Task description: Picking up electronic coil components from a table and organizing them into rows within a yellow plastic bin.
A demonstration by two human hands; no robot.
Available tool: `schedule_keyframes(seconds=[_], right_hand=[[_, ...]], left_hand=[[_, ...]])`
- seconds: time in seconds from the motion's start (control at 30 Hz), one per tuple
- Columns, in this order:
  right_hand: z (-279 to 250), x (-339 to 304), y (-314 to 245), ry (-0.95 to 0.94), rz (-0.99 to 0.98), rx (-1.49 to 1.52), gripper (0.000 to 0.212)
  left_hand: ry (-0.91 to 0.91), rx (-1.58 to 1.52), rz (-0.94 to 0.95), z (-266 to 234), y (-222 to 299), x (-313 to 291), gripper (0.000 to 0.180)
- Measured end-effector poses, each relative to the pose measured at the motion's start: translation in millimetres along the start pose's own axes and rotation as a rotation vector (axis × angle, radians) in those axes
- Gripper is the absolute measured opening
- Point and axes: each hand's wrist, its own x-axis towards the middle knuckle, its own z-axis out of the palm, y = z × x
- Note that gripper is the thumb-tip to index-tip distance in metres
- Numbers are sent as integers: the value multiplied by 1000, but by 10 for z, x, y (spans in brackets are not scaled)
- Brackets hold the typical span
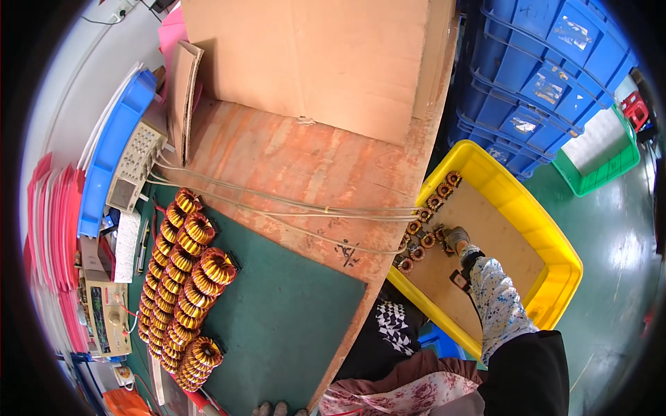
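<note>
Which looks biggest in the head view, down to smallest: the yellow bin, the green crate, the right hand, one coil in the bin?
1. Yellow bin
2. Green crate
3. Right hand
4. One coil

By apparent size only; distances from the camera differ.

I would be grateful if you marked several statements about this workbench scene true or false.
1. The right hand reaches into the yellow bin. True.
2. The stacked crates are pink. False: the stacked crates are blue.
3. Copper-coloured coils stand in rows on the green mat. True.
4. The left hand shows at the picture's top edge. False: fingers of the left hand show at the lower edge.
5. The yellow bin holds coils along its left side. True.
</note>
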Motion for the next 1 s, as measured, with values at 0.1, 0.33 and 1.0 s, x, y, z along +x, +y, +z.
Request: schedule_keyframes(seconds=[0.1,0.33,1.0], right_hand=[[-13,-91,-42,-7,21,4,38],[-204,552,141,-12,-395,-24,33],[-437,461,224,163,-782,372,26]], left_hand=[[2,-1,-12,-7,0,6,48],[6,-24,-9,26,10,18,50],[29,-40,-55,-125,55,-54,41]])
